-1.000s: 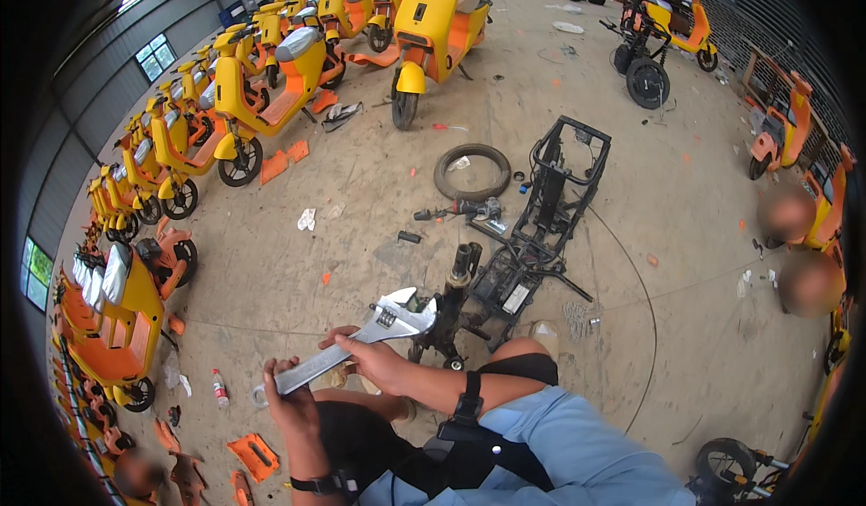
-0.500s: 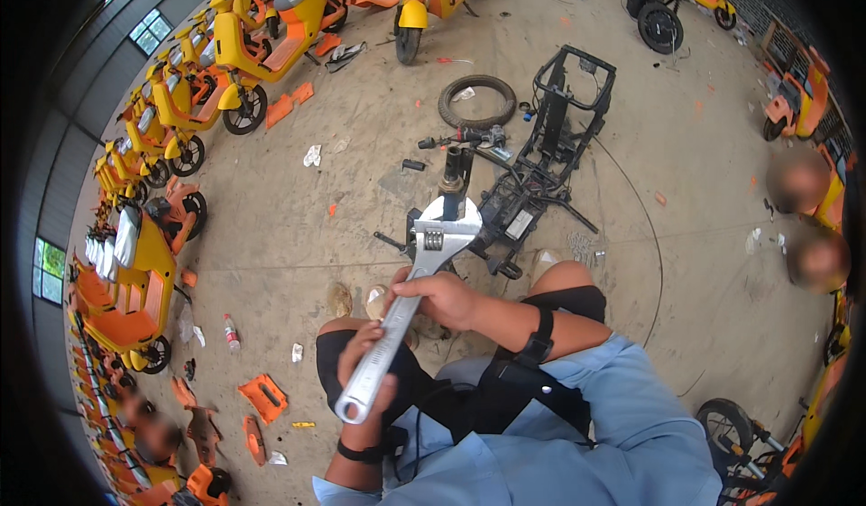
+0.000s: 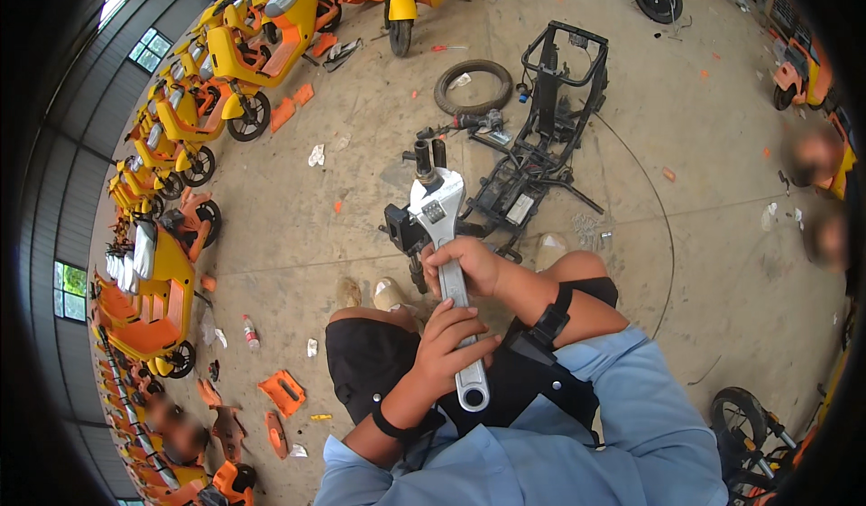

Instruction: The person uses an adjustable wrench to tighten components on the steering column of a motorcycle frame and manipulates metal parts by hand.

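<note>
A large silver adjustable wrench reaches from my lap toward a black scooter frame on the floor. Its jaws sit at the collar of an upright steering tube; whether they grip it is hard to see. My right hand is closed round the handle just below the wrench head. Lower down, my left hand lies across the handle with its fingers curled over it, above the ringed end. A black block-shaped part is beside the wrench head, left of the tube.
A loose tyre lies beyond the frame, and a thin cable curves along its right. Yellow-orange scooters line the left and far side. Orange panels and a bottle lie at left. A wheel stands at lower right.
The wrench's handle end has swung from left to right, and both hands have moved right with it. My left hand now lies over the handle. The whole view has shifted slightly.
</note>
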A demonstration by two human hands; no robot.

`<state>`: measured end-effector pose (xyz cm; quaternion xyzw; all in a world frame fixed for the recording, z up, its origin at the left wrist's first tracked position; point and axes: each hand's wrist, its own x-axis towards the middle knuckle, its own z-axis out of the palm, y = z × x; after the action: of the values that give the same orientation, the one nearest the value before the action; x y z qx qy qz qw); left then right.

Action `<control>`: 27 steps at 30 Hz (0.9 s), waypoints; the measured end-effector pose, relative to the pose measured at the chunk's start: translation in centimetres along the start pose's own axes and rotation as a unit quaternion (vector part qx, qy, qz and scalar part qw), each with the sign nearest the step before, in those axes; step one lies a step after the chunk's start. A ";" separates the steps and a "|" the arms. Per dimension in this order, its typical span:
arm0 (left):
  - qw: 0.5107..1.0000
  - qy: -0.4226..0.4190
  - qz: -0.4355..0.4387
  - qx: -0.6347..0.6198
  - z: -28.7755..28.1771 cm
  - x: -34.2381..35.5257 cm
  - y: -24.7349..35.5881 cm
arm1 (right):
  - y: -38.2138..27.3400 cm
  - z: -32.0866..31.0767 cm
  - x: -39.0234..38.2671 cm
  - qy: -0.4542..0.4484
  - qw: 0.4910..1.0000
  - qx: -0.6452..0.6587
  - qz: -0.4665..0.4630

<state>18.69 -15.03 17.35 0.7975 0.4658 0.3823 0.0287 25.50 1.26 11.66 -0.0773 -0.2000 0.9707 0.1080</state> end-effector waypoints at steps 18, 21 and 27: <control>0.999 0.023 -0.014 -0.032 5.8 9.1 1.5 | -6.9 -0.8 -2.3 0.023 0.996 -0.032 0.084; 0.999 0.002 -0.013 -0.041 5.3 9.8 1.6 | -7.4 -0.7 -2.3 -0.001 0.997 -0.027 0.077; 0.998 0.025 0.037 -0.054 1.2 5.2 -1.0 | -3.3 0.0 0.3 0.035 0.999 -0.031 0.024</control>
<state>20.18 -10.07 19.11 0.8017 0.4154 0.4273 0.0461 25.76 4.31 13.02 -0.1190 -0.2243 0.9631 0.0891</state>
